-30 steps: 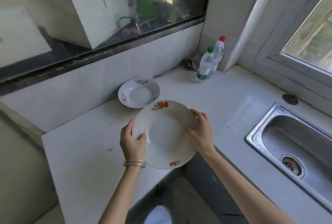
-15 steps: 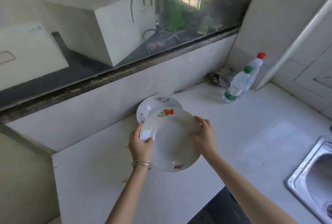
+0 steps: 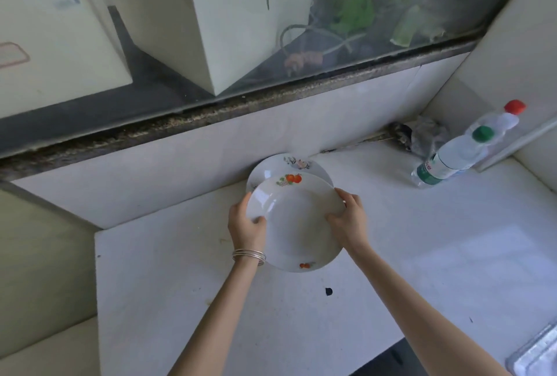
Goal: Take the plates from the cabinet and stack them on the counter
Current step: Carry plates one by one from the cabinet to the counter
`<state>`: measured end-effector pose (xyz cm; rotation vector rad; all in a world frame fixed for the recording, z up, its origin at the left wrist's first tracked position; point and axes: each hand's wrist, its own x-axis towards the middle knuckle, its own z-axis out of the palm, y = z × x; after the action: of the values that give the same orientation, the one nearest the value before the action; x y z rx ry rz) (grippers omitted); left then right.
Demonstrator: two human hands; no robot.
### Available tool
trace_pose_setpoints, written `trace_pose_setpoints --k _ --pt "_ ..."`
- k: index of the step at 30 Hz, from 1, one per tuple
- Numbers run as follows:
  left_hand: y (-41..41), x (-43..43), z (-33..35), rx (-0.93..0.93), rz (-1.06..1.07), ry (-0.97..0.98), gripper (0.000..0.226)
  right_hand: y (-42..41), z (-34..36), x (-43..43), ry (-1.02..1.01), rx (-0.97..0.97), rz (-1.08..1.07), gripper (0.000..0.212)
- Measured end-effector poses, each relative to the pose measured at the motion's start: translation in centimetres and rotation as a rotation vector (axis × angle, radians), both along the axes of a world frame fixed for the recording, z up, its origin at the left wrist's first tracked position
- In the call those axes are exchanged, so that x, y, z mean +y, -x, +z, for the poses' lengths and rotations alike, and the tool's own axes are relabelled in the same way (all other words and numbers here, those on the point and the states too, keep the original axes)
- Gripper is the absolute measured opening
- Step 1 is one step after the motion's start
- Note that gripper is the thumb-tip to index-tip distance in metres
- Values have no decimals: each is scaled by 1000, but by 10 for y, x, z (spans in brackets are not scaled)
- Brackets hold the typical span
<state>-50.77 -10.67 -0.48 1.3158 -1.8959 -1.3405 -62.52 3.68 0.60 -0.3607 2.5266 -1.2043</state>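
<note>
While both hands clasp it by opposite rims, the plate [image 3: 297, 221] (orange fruit print at its far edge) hangs above the white bench [image 3: 422, 255], overlapping a second plate [image 3: 286, 164] lying by the back wall. The left hand [image 3: 245, 224] has its grip closed on the left rim, the right hand [image 3: 351, 217] on the right rim. Two bottles [image 3: 452, 155] stand in the right corner.

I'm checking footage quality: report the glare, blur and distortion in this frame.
Head view: daylight leaves a pale bright patch on the counter; wide-angle lens tilts and bows the window ledge; the held plate and both hands stay fairly sharp; the window glass looks hazy and soft.
</note>
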Motion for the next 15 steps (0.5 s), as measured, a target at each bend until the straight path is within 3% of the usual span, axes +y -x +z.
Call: trace_pose_setpoints --k 15 --pt "36 -21 -22 -139 47 123 60 51 -13 -29 -10 -43 83 55"
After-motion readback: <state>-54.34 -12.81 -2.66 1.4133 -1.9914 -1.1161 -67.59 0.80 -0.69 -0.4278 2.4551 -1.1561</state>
